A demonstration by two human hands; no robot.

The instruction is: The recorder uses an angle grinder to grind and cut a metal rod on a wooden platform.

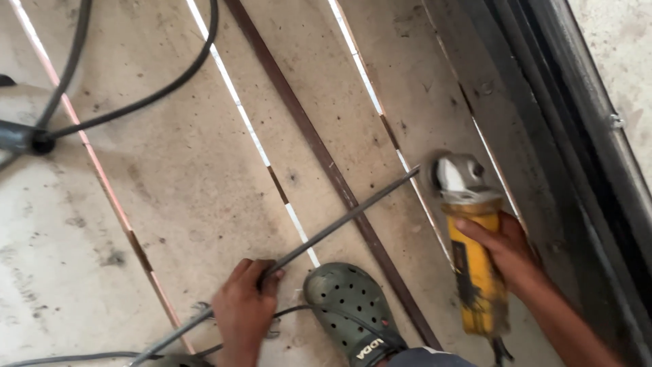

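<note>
My left hand [242,304] grips a thin grey metal rod [343,219] near its lower end, pinning it against the floor. The rod slants up to the right, and its far tip meets the spinning disc of a yellow angle grinder [468,234]. My right hand [506,248] is wrapped around the grinder's yellow body, with its grey head pointing up and away from me. My foot in a green perforated clog [350,306] stands between the two hands, close under the rod.
Several long flat metal strips [312,139] lie diagonally on the concrete floor. Black cables [136,102] curve across the upper left to a dark tool. A dark metal frame [577,136] runs along the right side. A thin cable passes under the clog.
</note>
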